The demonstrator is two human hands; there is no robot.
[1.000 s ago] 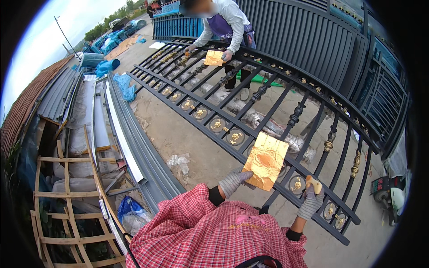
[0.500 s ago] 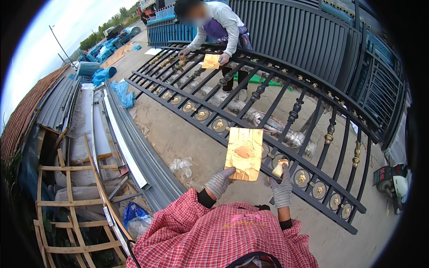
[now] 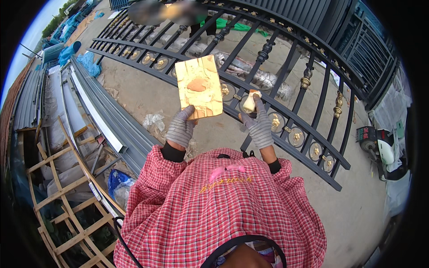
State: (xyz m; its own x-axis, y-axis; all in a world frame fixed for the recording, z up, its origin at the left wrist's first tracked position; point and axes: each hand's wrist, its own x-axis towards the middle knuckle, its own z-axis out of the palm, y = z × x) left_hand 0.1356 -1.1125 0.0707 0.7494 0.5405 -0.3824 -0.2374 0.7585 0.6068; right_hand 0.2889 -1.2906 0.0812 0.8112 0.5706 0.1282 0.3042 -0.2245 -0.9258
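My left hand point(image 3: 181, 128), in a grey striped glove with bare fingertips, grips the lower edge of a flat gold-coated board point(image 3: 208, 100). A reddish-brown patch marks the middle of the board. A small cream-coloured piece of sponge point(image 3: 249, 104) is pinched in my right hand point(image 3: 260, 128), gloved alike. Both hands are raised in front of a black metal fence panel point(image 3: 313, 168) with gold rosettes point(image 3: 296, 136) in rings along its near side. The sponge overlaps the near rails in view; whether it touches them I cannot tell.
Across the panel stands another person, mostly blurred, near the top edge. Grey metal profiles point(image 3: 105, 114) and a wooden lattice point(image 3: 67, 196) lie at left. A scooter point(image 3: 383, 149) is parked at right. Plastic-wrapped pieces point(image 3: 239, 70) lie under the panel.
The view has tilted further down, and the other person has moved toward the top edge. My hands, still holding the board and the sponge, appear higher and further left.
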